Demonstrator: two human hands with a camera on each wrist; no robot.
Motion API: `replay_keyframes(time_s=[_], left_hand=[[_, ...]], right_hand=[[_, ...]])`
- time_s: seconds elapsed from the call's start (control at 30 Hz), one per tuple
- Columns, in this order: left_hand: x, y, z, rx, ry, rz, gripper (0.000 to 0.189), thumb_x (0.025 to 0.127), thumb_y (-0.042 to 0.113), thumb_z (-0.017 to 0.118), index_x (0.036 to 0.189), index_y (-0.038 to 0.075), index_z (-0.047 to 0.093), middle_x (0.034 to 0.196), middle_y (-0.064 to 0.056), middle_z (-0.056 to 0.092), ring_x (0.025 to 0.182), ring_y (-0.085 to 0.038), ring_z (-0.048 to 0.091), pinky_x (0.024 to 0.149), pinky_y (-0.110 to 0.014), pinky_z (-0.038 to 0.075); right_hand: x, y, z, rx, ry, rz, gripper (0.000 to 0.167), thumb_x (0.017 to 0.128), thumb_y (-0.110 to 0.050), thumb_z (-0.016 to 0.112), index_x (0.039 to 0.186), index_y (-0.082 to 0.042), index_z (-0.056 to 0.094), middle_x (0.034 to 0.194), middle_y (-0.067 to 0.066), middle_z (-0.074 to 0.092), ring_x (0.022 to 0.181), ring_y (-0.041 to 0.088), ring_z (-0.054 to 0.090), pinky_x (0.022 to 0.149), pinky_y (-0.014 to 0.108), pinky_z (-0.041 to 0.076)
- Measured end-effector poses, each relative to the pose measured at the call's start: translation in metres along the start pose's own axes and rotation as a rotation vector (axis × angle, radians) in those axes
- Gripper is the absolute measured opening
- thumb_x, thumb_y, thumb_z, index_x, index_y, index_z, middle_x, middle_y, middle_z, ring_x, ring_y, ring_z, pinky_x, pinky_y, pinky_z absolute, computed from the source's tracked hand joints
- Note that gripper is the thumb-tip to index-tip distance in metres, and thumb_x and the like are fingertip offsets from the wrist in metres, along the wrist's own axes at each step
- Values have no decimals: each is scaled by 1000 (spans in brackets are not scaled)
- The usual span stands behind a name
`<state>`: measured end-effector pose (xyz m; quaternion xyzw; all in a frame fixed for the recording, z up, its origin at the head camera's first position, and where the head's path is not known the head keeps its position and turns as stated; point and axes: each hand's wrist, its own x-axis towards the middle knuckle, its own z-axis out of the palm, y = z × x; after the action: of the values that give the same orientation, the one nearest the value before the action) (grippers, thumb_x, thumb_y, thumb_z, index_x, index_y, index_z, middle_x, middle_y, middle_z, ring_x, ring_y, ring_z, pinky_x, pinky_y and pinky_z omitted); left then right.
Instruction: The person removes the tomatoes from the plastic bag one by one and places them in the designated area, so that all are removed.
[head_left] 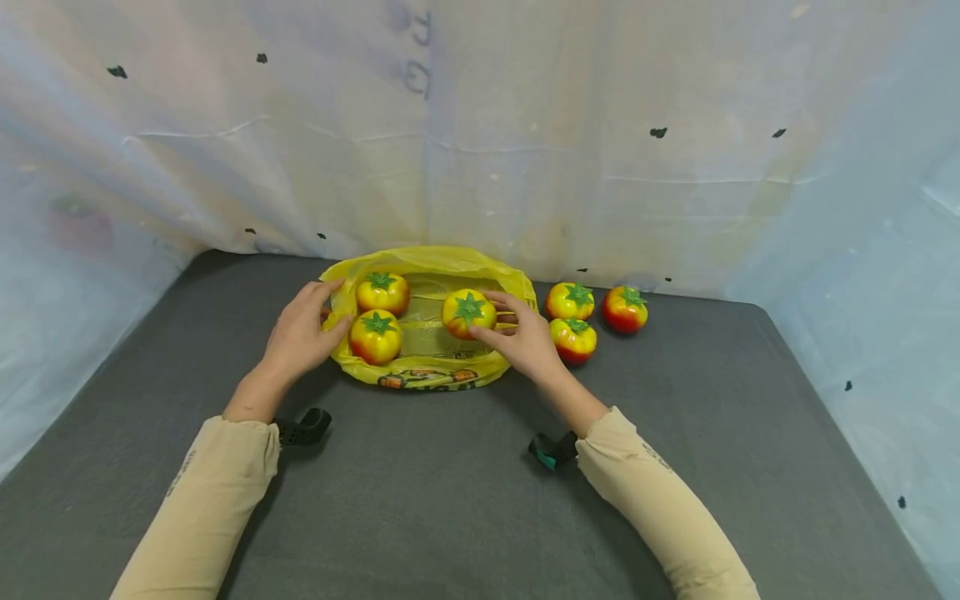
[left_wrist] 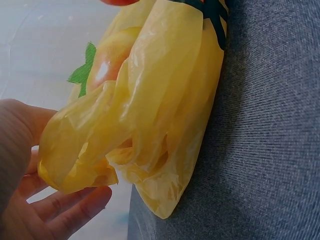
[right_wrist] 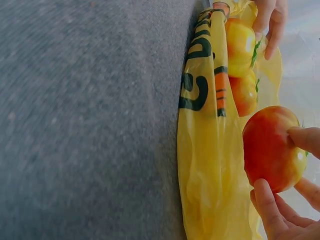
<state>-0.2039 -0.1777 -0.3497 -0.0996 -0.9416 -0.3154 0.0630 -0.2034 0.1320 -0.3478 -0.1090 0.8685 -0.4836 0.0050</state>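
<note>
A yellow plastic bag [head_left: 420, 377] lies with its mouth spread wide, dark printing and orange pictures on its near side. Two yellow-red tomatoes with green leafy tops, one farther back [head_left: 383, 293] and one nearer [head_left: 376, 337], sit in its left half. My left hand [head_left: 300, 327] holds the bag's left rim between thumb and fingers; the left wrist view shows the film [left_wrist: 75, 145] folded there. Over the right half of the opening, my right hand [head_left: 527, 335] grips another tomato [head_left: 468, 313] by its sides, its red underside [right_wrist: 270, 150] plain in the right wrist view.
Right of the bag, three more tomatoes stand on the dark grey tabletop [head_left: 420, 500]: one at the back [head_left: 567, 302], one in front [head_left: 573, 342] and one farther right [head_left: 624, 310]. Pale sheeting [head_left: 525, 167] rises behind the table.
</note>
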Motion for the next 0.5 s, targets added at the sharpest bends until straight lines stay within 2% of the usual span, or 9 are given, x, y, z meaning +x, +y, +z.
replay_keyframes(time_s=[0.5], left_hand=[[-1,1,-1,18,-7,9,59,95,18,57,146,-1,35,137,-24,41,106,-40,52,79,-53,46]], right_hand=[[-10,3,-18,-10,46,4,56,86,-26,73,137,-18,53,131,13,56,113,31,60,92,43,51]])
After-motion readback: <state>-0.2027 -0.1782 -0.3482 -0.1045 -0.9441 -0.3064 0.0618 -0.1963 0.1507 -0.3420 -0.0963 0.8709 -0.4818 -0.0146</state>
